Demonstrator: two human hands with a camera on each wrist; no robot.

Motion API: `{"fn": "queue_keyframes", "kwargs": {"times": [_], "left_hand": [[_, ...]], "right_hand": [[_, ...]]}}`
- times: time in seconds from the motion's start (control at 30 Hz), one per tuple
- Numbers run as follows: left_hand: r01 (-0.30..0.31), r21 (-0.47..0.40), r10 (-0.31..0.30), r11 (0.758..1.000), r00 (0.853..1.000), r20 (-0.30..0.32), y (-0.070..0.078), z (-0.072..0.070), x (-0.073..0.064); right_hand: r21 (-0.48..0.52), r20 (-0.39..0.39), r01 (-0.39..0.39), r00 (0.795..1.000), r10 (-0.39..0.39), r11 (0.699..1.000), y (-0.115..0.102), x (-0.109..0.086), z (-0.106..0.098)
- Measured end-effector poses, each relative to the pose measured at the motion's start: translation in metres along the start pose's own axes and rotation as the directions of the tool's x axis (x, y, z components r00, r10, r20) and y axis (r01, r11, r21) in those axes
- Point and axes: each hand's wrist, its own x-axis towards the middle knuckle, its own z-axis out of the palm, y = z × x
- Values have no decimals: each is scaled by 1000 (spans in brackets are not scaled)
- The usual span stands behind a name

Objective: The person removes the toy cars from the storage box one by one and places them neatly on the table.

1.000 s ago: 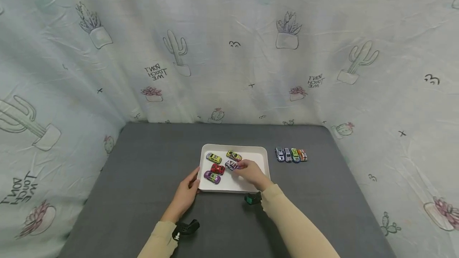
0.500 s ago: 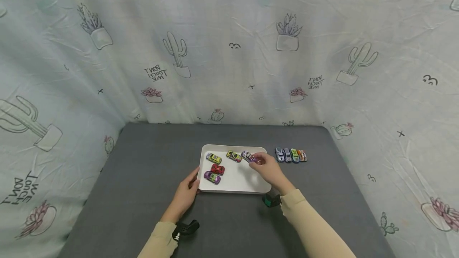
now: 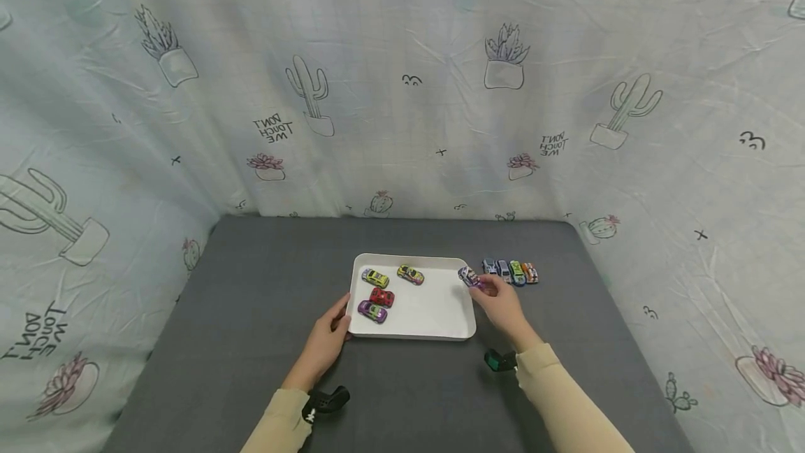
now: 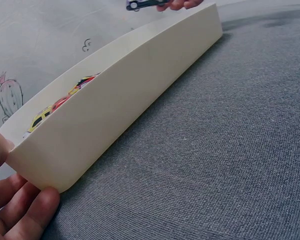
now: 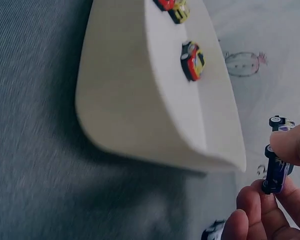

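My right hand (image 3: 503,303) pinches a white and purple toy car (image 3: 468,276) between thumb and fingers, raised over the tray's right rim. In the right wrist view the thumb lies across this car (image 5: 276,172). My left hand (image 3: 327,341) holds the left end of the white tray (image 3: 428,313). In the left wrist view its thumb is at the rim and its fingers are at the lower corner. In the tray lie a yellow car (image 3: 375,277), a yellow and pink car (image 3: 411,274), a red car (image 3: 381,297) and a purple and green car (image 3: 372,311).
Right of the tray, several toy cars stand side by side in a row, among them a green one (image 3: 518,273) and an orange one (image 3: 531,273). The grey table (image 3: 283,250) meets a curtain (image 3: 402,124) with cactus prints behind and at the sides.
My right hand has lifted the white and purple car from the tray's middle and carried it right to the right rim. The left hand stays at the tray's left end.
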Motion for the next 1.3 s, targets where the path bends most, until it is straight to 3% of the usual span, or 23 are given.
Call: {"fn": "queue_keyframes", "kwargs": {"times": [0.4, 0.87, 1.3], "left_hand": [[2, -9, -2, 1000, 1000, 2, 1, -1, -1], [13, -2, -13, 1000, 1000, -2, 1, 0, -1], [6, 4, -6, 1000, 1000, -11, 1, 1, -1]], "right_hand": [[-52, -48, -52, 998, 49, 997, 30, -2, -25], [-10, -137, -114, 984, 111, 993, 46, -2, -62], [74, -291, -194, 934, 207, 978, 57, 20, -89]]}}
